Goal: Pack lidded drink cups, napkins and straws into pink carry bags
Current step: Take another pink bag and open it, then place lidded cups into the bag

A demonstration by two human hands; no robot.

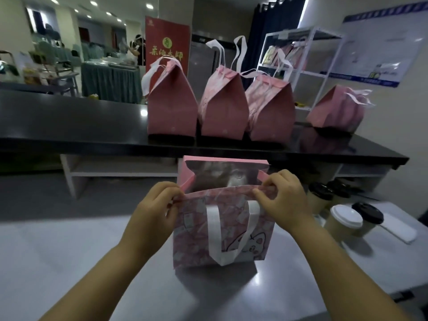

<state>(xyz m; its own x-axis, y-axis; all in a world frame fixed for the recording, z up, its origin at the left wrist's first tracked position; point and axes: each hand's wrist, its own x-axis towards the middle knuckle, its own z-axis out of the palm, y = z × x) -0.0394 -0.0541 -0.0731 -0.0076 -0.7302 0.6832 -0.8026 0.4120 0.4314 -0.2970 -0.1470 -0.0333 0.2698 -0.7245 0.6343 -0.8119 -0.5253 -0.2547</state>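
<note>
Grey and smooth, the bench (69, 262) runs out ahead of the person, and a pink carry bag (196, 237) stands upright on it about midway along, nearer the far edge than the near one. Its mouth opens straight up and its printed wide face turns toward the person, so the long side of the opening runs left to right. A white handle (214, 230) hangs down over that face. The left hand (155, 209) pinches the near rim at its left corner, thumb and curled fingers closed on the folded edge. The right hand (282, 200) grips the same rim at the right corner in the same way, knuckles up. The rim is stretched between the two hands and the mouth is open. Both forearms reach in from the near edge and angle inward toward the bag, wrists fairly straight. Toward the bench's right edge stand lidded cups (345, 218), one with a white lid and the others with black lids, well apart from the bag. Behind and higher, a black counter (69, 121) carries a row of closed pink bags (221, 107).
</note>
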